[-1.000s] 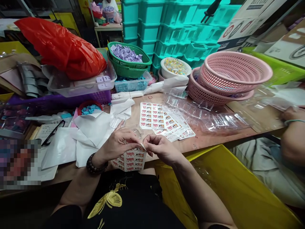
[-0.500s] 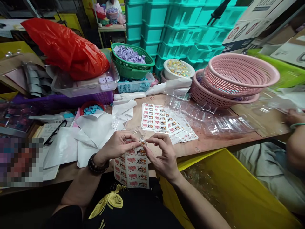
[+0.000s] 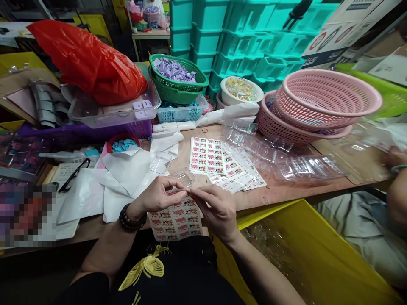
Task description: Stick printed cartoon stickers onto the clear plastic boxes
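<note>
- Left hand, dark beaded bracelet at wrist: fingers closed, gripping sticker sheet near its top edge.
- Right hand: fingers bent, tips brought up against left fingertips; cannot tell if anything is pinched there, spot too small.
- Sticker sheet hangs below the hands at near edge of desk, in front of black shirt; top covered by left fingers, right edge partly behind right hand. Prints pink and orange-black; lettering unreadable.
- Clear plastic case just beyond the fingertips, near side covered by them; outline faint. Second clear case farther left, by white papers.
- More sticker sheets fanned on desk, far side of hands; lower ones mostly covered by the top one.
- Clear plastic packs to right of these, glare, count unclear.
- Pink baskets far right; contents of lower one mostly hidden.
- Co-worker's hand at right edge, blurred, cut off.
- Versus half a second ago: sticker sheet's bottom edge sits higher; right thumb and forefinger were spread, now drawn together. Fanned sheets unchanged.
</note>
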Action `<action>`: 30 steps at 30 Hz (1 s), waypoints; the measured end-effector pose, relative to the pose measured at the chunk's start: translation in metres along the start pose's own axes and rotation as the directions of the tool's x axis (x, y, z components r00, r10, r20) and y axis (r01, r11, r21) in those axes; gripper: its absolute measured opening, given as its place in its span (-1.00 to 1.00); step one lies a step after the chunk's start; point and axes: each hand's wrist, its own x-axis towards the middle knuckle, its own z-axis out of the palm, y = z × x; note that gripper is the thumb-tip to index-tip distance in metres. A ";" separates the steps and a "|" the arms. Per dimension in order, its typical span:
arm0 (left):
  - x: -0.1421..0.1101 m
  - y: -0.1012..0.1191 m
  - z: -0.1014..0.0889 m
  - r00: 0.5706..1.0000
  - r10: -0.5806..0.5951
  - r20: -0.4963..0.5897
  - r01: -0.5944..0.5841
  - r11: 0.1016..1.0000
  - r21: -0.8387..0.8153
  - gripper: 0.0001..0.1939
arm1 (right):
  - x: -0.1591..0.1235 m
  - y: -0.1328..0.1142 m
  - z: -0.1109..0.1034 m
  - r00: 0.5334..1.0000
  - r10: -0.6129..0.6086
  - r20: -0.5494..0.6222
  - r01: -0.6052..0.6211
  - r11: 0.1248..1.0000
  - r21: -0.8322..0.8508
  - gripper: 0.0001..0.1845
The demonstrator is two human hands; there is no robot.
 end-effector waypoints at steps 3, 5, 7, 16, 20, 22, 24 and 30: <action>0.001 -0.008 0.002 0.996 -0.089 0.024 0.091 0.991 -0.093 -0.62 | -0.007 0.002 0.001 0.984 -0.179 0.008 0.176 0.955 -0.240 -0.60; 0.002 -0.011 0.004 0.991 -0.135 0.027 0.137 0.982 -0.128 -0.55 | -0.009 0.005 0.002 0.962 -0.269 0.039 0.266 0.903 -0.336 -0.58; 0.004 -0.012 0.005 0.987 -0.160 0.031 0.162 0.975 -0.150 -0.53 | -0.010 0.009 0.003 0.942 -0.328 0.079 0.333 0.866 -0.373 -0.55; 0.006 -0.015 0.001 0.967 -0.256 0.019 0.253 0.937 -0.242 -0.54 | -0.006 0.017 0.010 0.907 -0.392 0.152 0.420 0.817 -0.396 -0.59; 0.004 -0.018 -0.001 0.951 -0.301 0.064 0.305 0.893 -0.330 -0.48 | -0.007 0.020 0.016 0.914 -0.393 0.097 0.401 0.844 -0.357 -0.61; 0.003 -0.020 -0.002 0.948 -0.315 0.054 0.313 0.884 -0.348 -0.49 | -0.007 0.021 0.019 0.918 -0.389 0.072 0.390 0.862 -0.323 -0.62; 0.002 -0.023 -0.002 0.943 -0.330 0.042 0.322 0.873 -0.366 -0.50 | -0.007 0.022 0.022 0.922 -0.383 0.048 0.379 0.877 -0.296 -0.63; 0.001 -0.030 0.001 0.926 -0.370 0.074 0.352 0.779 -0.519 -0.54 | -0.009 0.029 0.025 0.937 -0.346 0.035 0.340 0.890 -0.304 -0.60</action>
